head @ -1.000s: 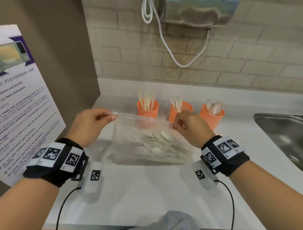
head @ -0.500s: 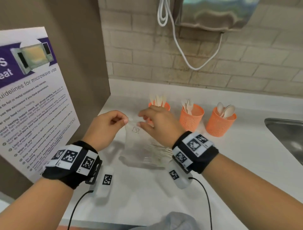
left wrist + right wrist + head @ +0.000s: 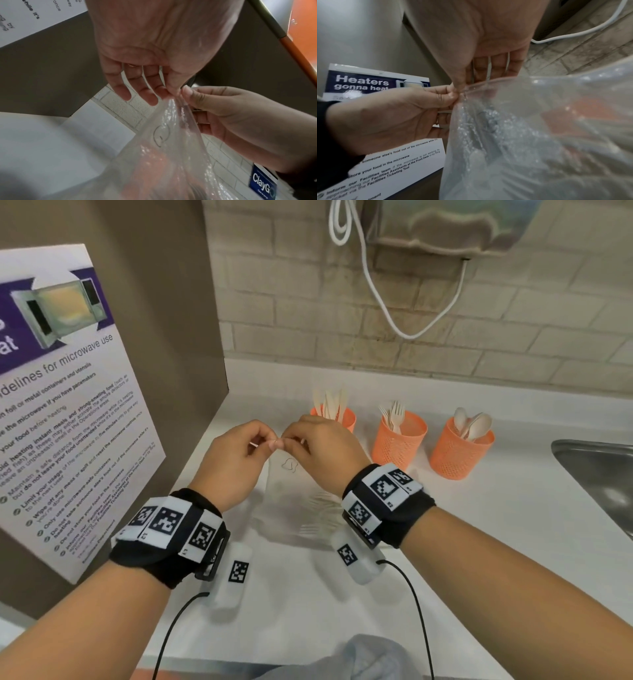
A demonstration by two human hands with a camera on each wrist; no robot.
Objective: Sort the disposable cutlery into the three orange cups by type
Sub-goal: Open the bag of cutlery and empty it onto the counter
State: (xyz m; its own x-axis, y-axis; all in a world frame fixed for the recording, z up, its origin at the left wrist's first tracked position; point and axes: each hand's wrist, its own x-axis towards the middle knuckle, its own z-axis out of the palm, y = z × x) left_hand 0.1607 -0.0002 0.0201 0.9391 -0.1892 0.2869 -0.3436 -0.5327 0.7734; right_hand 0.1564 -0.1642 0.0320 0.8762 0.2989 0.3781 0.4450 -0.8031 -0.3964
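A clear zip bag [image 3: 294, 501] of pale disposable cutlery [image 3: 320, 513] hangs over the white counter [image 3: 479, 542]. My left hand [image 3: 236, 460] and right hand [image 3: 320, 446] both pinch its top strip at the left corner, fingertips almost touching. In the left wrist view my left hand [image 3: 154, 83] pinches the bag [image 3: 171, 155]; in the right wrist view my right hand [image 3: 488, 67] pinches the bag's [image 3: 539, 135] rim. Behind stand three orange cups: knives [image 3: 337, 417], forks [image 3: 399, 438] and spoons [image 3: 460, 448].
A microwave poster [image 3: 61, 405] leans against the brown panel on the left. A steel sink [image 3: 603, 477] lies at the right edge. A white cable [image 3: 383, 302] hangs from a wall unit above the cups. Grey cloth [image 3: 370, 659] shows at the near edge.
My right hand slid left along the bag's top strip until it met the left hand at the corner. The bag now hangs narrower and bunched.
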